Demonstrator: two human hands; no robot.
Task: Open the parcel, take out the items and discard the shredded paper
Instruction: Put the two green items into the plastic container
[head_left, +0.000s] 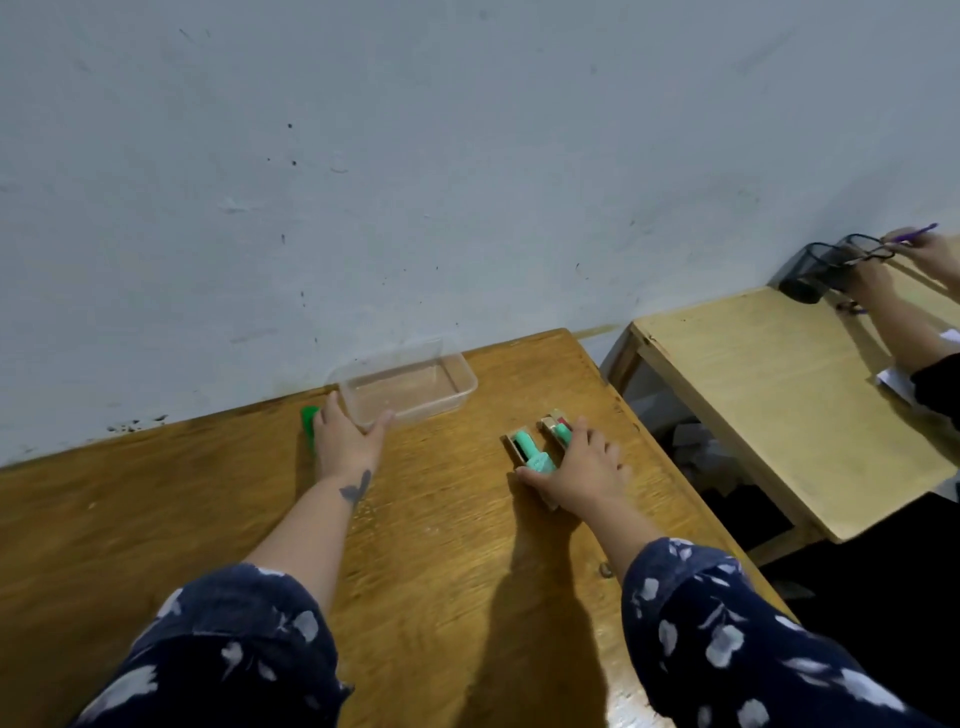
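A small brown cardboard parcel (524, 448) lies open on the wooden table (441, 545), with mint-green items (537, 457) showing inside. My right hand (582, 470) rests on its near right side, fingers spread over it and thumb against the green item. A clear plastic container (410, 387) stands empty near the wall. My left hand (345, 441) touches its near left corner with fingers apart. A bright green object (309, 421) lies just left of that hand, partly hidden by it.
A second, paler table (769, 395) stands to the right across a gap with clutter on the floor. Another person's hands (914, 260) work there with a black mesh pen holder (821, 270) and a purple pen. The grey wall borders the table's far edge.
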